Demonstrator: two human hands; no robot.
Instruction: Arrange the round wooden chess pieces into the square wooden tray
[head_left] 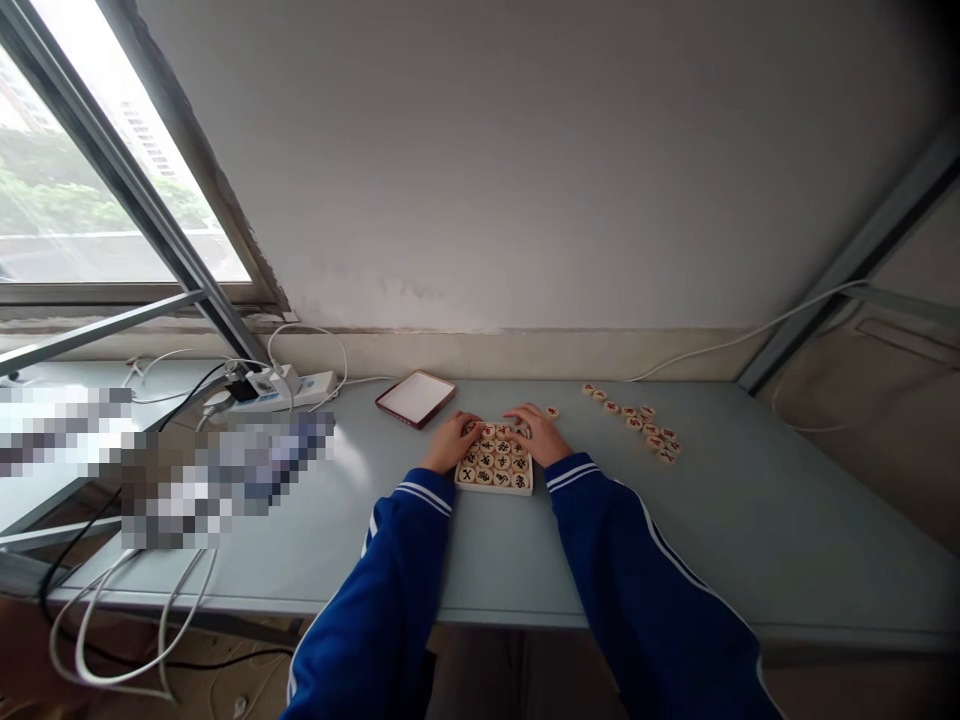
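Observation:
A shallow white box [495, 490] filled with rows of round Chinese chess pieces [486, 461] lies on the table in front of me. My left hand [453, 441] is at the box's far left corner, closed around its edge, with the thumb over the pieces. Over the far right corner is my right hand [541, 436], its thumb and fingers apart and touching the top pieces. Part of the far row is hidden under my fingers. One loose chess piece [553, 412] lies just beyond my right hand.
A dark red box lid [415, 398] lies inside-up at the back left. Several loose chess pieces [634, 423] trail across the right. A power strip [315, 388] with plugs and cables stands at the left, near a blurred-out item [225, 475]. A wall [525, 355] bounds the back.

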